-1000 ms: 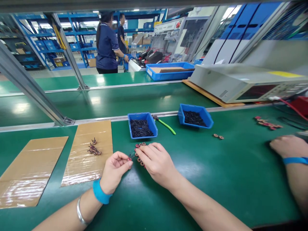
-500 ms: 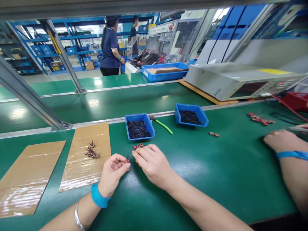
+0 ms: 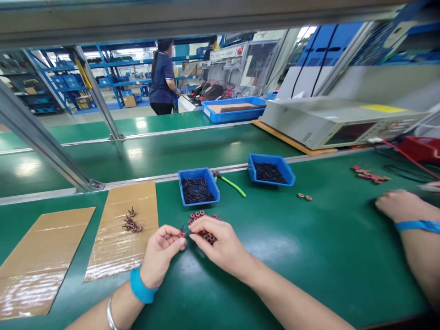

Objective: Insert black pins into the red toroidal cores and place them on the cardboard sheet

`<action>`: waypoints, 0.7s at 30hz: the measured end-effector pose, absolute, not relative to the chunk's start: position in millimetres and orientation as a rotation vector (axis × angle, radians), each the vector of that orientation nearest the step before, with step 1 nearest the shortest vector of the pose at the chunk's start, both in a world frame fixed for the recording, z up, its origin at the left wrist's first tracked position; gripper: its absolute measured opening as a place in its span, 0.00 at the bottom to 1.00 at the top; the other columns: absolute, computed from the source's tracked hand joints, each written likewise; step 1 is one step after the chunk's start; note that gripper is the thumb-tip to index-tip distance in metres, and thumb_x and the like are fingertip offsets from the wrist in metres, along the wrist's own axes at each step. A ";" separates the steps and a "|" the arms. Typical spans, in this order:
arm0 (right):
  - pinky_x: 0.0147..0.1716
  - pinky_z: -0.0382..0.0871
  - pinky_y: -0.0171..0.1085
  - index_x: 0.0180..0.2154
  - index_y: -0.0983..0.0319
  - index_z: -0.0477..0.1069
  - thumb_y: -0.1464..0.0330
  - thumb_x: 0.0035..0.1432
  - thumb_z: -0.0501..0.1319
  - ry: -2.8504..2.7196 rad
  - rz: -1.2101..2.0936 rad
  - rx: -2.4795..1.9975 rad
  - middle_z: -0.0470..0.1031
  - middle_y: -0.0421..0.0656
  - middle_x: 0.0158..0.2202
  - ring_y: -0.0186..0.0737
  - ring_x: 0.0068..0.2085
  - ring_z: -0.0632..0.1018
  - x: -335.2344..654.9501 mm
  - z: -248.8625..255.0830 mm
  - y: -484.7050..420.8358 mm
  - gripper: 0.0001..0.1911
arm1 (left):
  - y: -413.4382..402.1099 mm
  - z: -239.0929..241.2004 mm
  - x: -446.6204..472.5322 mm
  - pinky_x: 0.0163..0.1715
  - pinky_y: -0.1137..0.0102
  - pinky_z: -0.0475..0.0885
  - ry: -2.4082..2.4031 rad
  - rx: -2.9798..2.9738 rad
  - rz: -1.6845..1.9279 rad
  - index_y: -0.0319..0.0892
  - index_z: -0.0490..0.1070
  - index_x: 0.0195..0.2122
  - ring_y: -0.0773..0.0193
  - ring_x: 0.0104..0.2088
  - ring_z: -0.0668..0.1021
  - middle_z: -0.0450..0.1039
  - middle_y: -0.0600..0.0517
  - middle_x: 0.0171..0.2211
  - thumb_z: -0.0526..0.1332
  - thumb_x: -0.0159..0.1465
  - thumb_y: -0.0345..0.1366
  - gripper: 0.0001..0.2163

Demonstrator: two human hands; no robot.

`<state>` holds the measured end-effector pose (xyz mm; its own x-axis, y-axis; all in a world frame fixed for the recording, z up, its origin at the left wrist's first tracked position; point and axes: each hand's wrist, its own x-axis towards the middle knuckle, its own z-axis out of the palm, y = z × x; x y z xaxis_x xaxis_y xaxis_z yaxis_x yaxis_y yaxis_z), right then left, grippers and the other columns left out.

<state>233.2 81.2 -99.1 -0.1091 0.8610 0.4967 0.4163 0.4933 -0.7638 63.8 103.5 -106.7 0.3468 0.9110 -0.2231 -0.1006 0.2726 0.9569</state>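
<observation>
My left hand (image 3: 165, 247), with a blue wristband, pinches a small red coil-like part (image 3: 182, 234) between thumb and fingertips; a short dark piece sticks up from it. Just to its right, my right hand (image 3: 218, 243) has its thumb and forefinger slightly apart, with nothing visible between the tips. Behind and under the right hand lies a cluster of small red and copper-coloured ring parts (image 3: 197, 214), partly hidden by it. Beyond them stands a blue bin (image 3: 216, 196) of short black tubes (image 3: 196, 190). Green-handled cutters (image 3: 233, 185) lie beside that bin.
Two cardboard sheets (image 3: 113, 247) lie at left, one bearing parts with dark legs (image 3: 131, 224). Another blue bin (image 3: 271, 170) holds black pieces. Two rings (image 3: 305, 197) sit farther right. Another person's hand (image 3: 400, 204) rests at the right edge. A grey instrument (image 3: 302, 121) stands behind.
My right thumb and forefinger have parted slightly beside the red part, uncovering more of the ring cluster. The left hand keeps its pinch. The view has tilted up a little.
</observation>
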 end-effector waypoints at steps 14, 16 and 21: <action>0.36 0.64 0.26 0.25 0.68 0.64 0.73 0.51 0.56 -1.597 0.591 -1.072 0.69 0.41 0.30 0.23 0.33 0.70 227.0 -93.2 79.4 0.05 | 100.3 -103.8 65.5 0.33 0.75 0.67 0.980 1.034 0.828 0.33 0.60 0.33 0.74 0.29 0.69 0.67 0.51 0.30 0.65 0.51 0.34 0.15; 0.34 0.63 0.25 0.25 0.68 0.64 0.75 0.50 0.55 -1.630 0.534 -1.059 0.69 0.40 0.29 0.23 0.32 0.69 222.9 -97.3 79.3 0.03 | 100.6 -103.0 66.2 0.33 0.75 0.67 0.968 1.036 0.825 0.33 0.60 0.33 0.74 0.28 0.69 0.67 0.51 0.28 0.66 0.51 0.34 0.15; 0.34 0.65 0.27 0.25 0.68 0.63 0.70 0.52 0.56 -1.435 0.731 -1.138 0.68 0.42 0.28 0.25 0.31 0.70 228.3 -91.3 85.5 0.08 | 100.2 -100.8 66.7 0.32 0.76 0.66 0.983 1.057 0.806 0.33 0.60 0.32 0.74 0.28 0.69 0.67 0.51 0.29 0.66 0.50 0.34 0.16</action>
<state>228.3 85.5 -91.3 0.0724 0.9253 0.3722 0.2424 0.3457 -0.9065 66.7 100.2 -100.8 0.3599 0.8975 -0.2550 -0.0743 0.3000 0.9510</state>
